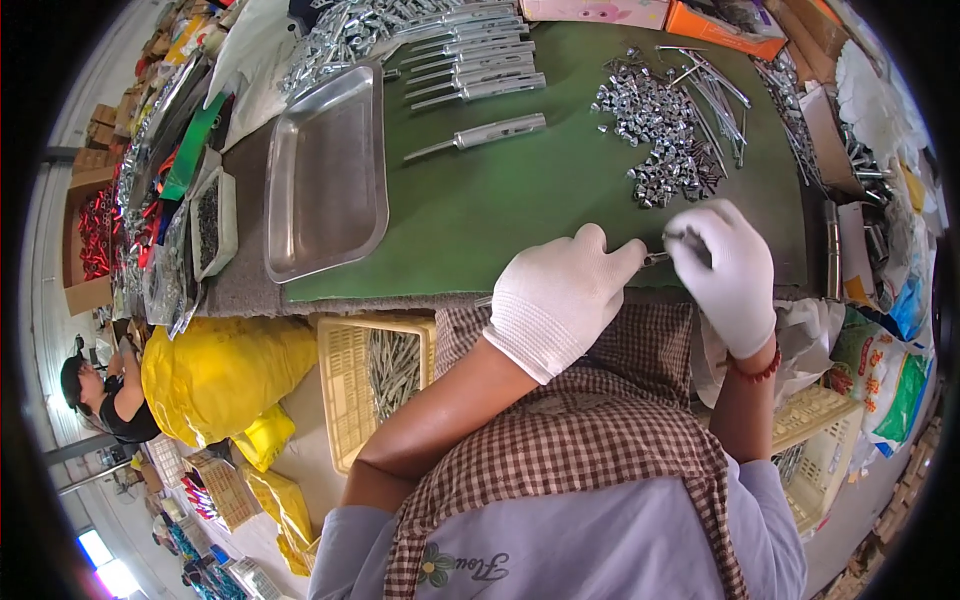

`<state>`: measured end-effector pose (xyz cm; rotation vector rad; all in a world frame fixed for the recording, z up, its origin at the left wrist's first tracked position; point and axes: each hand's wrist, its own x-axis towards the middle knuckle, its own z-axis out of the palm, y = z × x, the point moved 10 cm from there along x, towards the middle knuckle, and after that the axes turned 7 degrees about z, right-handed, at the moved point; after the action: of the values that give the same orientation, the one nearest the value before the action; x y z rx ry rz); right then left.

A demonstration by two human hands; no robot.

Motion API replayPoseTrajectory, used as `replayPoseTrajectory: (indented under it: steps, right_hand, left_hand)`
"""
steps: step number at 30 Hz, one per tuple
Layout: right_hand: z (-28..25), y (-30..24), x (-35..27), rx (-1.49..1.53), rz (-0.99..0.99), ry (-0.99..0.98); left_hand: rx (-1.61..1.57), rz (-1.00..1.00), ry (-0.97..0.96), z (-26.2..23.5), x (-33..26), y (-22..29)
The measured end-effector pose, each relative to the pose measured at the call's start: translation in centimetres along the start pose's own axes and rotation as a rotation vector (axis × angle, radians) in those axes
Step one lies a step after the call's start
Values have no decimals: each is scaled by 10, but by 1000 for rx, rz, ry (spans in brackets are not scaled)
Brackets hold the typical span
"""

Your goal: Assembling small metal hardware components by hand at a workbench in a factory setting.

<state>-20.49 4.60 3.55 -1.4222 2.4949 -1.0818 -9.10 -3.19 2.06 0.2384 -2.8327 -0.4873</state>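
My left hand (565,295), in a white knitted glove, is closed around a slim metal part (655,259) at the near edge of the green mat (470,220). Only its end shows past the thumb and finger; the glove hides most of it. Just right of that end, my gloved right hand (728,275) pinches something small and greyish, too hidden to name. Beyond the hands lies a heap of small shiny metal pieces (660,135), with dark screws (708,182) at its near right side. A metal tool with a thin shaft (480,135) lies alone further left.
Several similar tools (480,75) lie in a row at the far side, beside a pile of metal parts (340,40). A steel tray (325,180) stands at left, thin metal rods (718,90) at right. Yellow crates (335,400) flank my lap; another person (110,395) is far left.
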Motion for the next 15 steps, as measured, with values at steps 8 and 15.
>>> replayPoseTrajectory:
  steps: [8,15]
  right_hand:
    - [11,-19,-14,-93,-64,-64]
    - [10,-17,-19,-104,-34,-6]
  left_hand:
    - [22,2,-2,-3,1,1]
    - [5,8,4,-1,1,1]
